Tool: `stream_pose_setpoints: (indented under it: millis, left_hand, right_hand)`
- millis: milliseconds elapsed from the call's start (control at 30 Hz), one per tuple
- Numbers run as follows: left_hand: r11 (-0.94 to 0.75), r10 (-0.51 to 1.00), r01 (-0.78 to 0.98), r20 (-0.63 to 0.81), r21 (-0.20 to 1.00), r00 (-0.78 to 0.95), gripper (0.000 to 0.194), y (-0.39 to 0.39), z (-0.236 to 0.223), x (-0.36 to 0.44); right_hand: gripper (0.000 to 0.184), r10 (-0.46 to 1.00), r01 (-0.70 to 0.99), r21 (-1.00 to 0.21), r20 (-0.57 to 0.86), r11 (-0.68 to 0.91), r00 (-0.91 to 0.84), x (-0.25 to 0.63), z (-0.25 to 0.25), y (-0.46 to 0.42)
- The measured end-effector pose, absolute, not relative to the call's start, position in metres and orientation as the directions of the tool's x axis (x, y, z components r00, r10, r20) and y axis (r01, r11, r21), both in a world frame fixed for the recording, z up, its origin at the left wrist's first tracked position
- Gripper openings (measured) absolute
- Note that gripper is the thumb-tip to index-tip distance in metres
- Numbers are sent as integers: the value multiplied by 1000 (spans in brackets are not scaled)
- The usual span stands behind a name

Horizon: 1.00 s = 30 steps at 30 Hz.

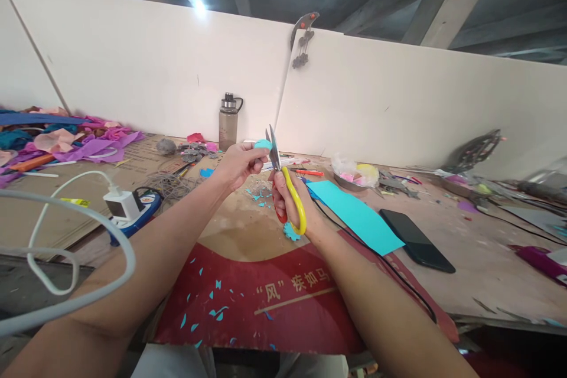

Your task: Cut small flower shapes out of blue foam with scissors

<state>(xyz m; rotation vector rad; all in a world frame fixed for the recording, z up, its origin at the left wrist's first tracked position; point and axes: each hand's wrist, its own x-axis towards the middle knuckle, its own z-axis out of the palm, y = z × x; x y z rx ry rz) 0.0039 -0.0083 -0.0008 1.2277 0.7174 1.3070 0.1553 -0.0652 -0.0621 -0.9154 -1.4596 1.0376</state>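
Note:
My left hand (pixel 244 163) pinches a small turquoise paper piece (pixel 263 144) between thumb and fingers. Scissors (pixel 296 201) with one yellow and one red handle are in my right hand (pixel 287 195), their blades pointing up and slightly parted beside the paper piece. Whether the blades touch the paper I cannot tell. Below my right hand lies a turquoise scalloped paper cutout (pixel 291 232). A large turquoise sheet (pixel 357 215) rests right of my right wrist. Tiny turquoise scraps (pixel 217 312) are scattered over the red and tan board (pixel 292 319) under my hands.
A black phone (pixel 416 240) lies right of the sheet, with a black cable nearby. A bottle (pixel 228 124) stands against the white partition (pixel 155 71). At left are a power strip (pixel 137 220), a white charger cable (pixel 126 271) and heaped coloured paper (pixel 57 136). A bowl (pixel 352 180) sits at the back.

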Motion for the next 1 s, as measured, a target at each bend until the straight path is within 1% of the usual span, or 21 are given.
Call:
stream_pose_setpoints:
  millis: [367,633,767,900,1000]
  left_hand:
    - [-153,956,-318,222,936,194,29,-12,4,2]
    - [-177,951,-336,248,925,184,34,-6,2,-1]
    - [-179,956,-326,243,928,166,38,-5,1,-2]
    - [-192,951,-335,259,923,171,42,-4,0,-2]
    - [-194,947,-333,265,923,183,43,-3,0,-1]
  right_hand:
    - [69,931,-12,-941,337,339,-142,155,-60,-66]
    - [70,931,2,-942,332,336,-153,155,-60,-66]
    - [70,933,-15,-946,321,323,-161,155,-61,-65]
    - [69,941,-45,-961,278,274,-194,154,-60,-65]
    - [68,930,-63,-955,297,290,-217,153,-59,-65]
